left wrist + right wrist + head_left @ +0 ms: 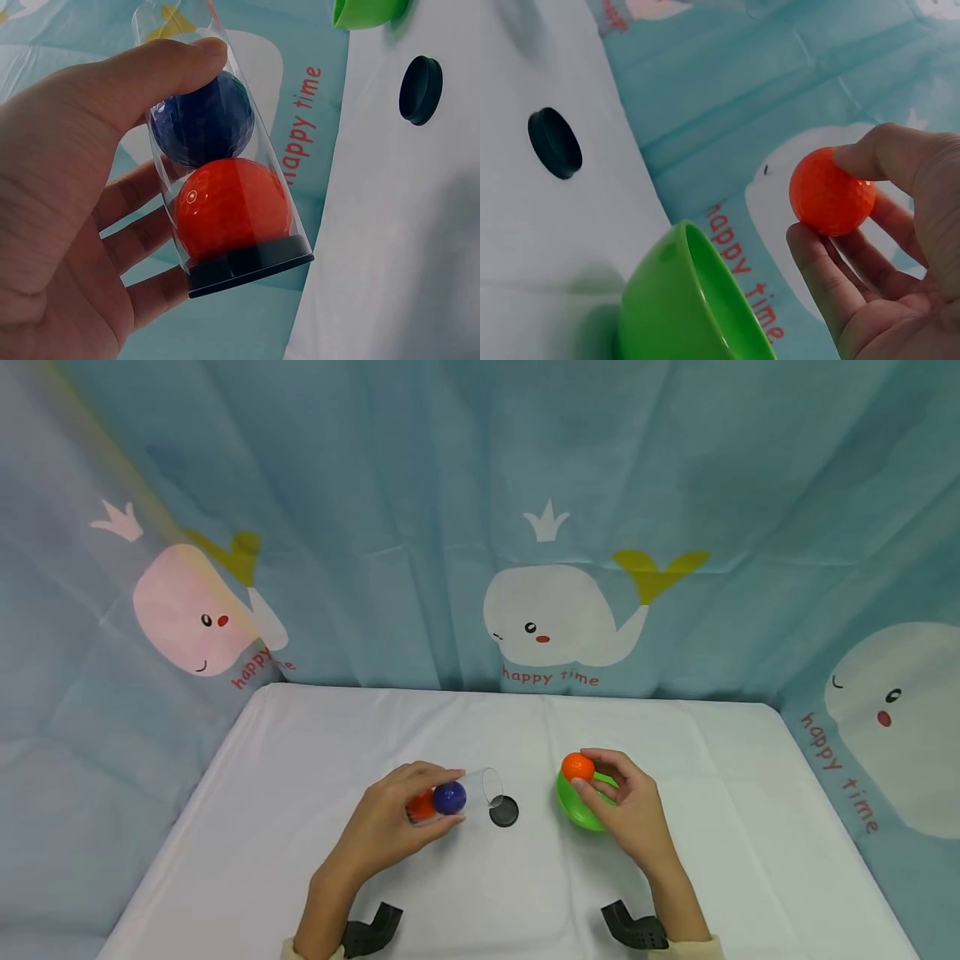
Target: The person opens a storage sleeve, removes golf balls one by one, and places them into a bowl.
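Orange ball (831, 191) sits pinched in my right hand (633, 810), thumb on one side and fingertips on the other, spread just as wide as the ball and no more. It is held over the far part of the green bowl (576, 814), and the right wrist view shows it apart from the rim. I judge it light and hard, with a faintly dimpled, glossy skin that could roll out of a careless pinch; opposite sides, across its widest part, look the surest place to hold. Squeezing should not hurt it.

My left hand (397, 810) has its thumb and fingers curled around the clear tube (270, 172), the thumb lying across the wall beside the blue ball (450, 797). Behind that ball, the red ball (232, 210) rests against the black base (251, 266). The tube leans well over, its uncapped mouth toward the right. I take its wall to be thin, smooth plastic: stiff enough to carry, liable to slip or flex, so a light hold round the middle seems kinder than a hard pinch near the mouth.

Just beside that mouth, on the white table (495, 893), lies the black lid (504, 811), left of the bowl. Past the table's far edge hangs a blue curtain (375, 485) with printed whales.
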Tool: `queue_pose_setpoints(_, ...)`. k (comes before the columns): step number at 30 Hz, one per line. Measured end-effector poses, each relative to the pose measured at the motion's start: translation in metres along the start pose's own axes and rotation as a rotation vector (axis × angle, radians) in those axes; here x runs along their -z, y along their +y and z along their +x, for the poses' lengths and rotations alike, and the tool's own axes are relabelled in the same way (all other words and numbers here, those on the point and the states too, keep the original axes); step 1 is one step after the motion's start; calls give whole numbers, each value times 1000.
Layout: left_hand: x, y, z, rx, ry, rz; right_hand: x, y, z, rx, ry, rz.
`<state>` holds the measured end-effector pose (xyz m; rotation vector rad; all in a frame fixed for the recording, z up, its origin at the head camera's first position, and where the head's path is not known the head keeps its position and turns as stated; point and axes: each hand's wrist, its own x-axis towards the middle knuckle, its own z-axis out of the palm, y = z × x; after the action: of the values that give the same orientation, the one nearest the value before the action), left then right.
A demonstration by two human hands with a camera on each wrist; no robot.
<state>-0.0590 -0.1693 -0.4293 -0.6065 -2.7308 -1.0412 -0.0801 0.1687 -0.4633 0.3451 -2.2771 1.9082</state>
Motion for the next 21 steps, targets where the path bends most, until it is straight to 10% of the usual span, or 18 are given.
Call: queue_pose_setpoints(21, -2, -1, 0, 1, -4, 5, 21, 5, -1, 69, 19, -316)
